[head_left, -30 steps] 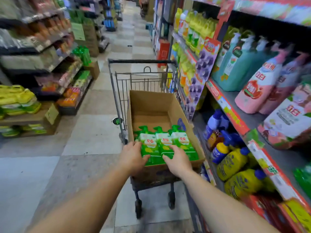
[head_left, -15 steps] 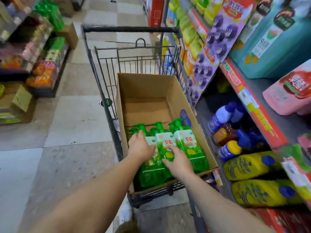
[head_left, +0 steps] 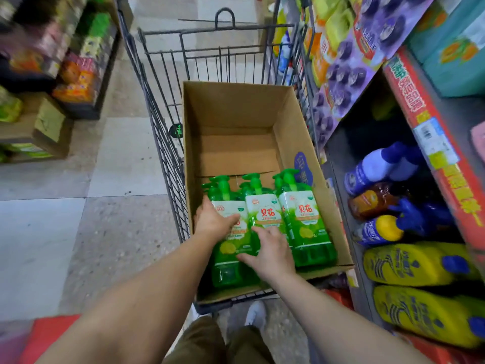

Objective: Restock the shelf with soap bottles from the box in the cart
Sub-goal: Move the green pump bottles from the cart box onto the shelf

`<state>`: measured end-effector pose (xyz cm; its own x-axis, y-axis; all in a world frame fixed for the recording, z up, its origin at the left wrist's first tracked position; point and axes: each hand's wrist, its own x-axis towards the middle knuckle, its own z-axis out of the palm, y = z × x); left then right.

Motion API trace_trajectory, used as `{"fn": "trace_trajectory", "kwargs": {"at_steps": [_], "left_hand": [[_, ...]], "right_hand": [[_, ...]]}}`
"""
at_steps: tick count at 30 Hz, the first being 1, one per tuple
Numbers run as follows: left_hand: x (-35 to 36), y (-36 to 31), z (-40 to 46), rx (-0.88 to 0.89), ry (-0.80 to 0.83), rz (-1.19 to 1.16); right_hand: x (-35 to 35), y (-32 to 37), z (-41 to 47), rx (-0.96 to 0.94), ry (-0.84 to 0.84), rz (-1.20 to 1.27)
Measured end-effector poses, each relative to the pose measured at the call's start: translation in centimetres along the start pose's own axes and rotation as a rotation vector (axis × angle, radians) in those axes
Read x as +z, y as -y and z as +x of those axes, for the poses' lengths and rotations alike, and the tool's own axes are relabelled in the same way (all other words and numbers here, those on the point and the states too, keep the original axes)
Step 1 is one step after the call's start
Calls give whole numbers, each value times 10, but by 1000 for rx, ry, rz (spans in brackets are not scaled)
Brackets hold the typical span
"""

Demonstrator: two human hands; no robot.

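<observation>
Three green soap bottles with pump tops lie side by side at the near end of an open cardboard box (head_left: 288, 122) in the wire cart (head_left: 157, 109). My left hand (head_left: 212, 222) grips the left bottle (head_left: 228, 269), thumb across its label and fingers down its left side. Over the lower part of the middle bottle (head_left: 262, 208) lies my right hand (head_left: 271, 252), fingers curled over its front and thumb pointing left. The right bottle (head_left: 304, 222) lies untouched against the box's right wall. The far half of the box is bare cardboard.
The shelf unit (head_left: 430, 143) stands right beside the cart, with a red price strip. Its lower shelf holds yellow bottles (head_left: 409, 264) and blue-capped bottles (head_left: 378, 166). Low displays (head_left: 76, 82) line the aisle's left side. Tiled floor (head_left: 112, 179) lies between them and the cart.
My view has dropped down and closer over the box. Both hands have settled further onto the left and middle bottles. The bottles have not left the box.
</observation>
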<state>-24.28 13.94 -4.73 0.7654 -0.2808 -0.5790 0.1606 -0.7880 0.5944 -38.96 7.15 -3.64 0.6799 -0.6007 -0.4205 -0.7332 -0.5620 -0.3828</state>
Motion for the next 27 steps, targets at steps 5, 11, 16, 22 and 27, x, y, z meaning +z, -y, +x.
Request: {"fn": "trace_trajectory", "kwargs": {"at_steps": [5,11,16,22,27], "left_hand": [[-4,0,-1,-33,37,-117],[-6,-1,-2,-103,30,-249],[-10,-5,-5,-136,-5,-272],[-26,-22,-12,-271,150,-294],[-28,-26,-30,-195,144,-238]], "right_hand": [[2,-8,8,-39,29,-58],[5,-17,14,-93,97,-44],[7,-22,13,-116,113,-14],[2,-27,11,-141,153,24],[-1,-30,-3,-157,175,36]]}}
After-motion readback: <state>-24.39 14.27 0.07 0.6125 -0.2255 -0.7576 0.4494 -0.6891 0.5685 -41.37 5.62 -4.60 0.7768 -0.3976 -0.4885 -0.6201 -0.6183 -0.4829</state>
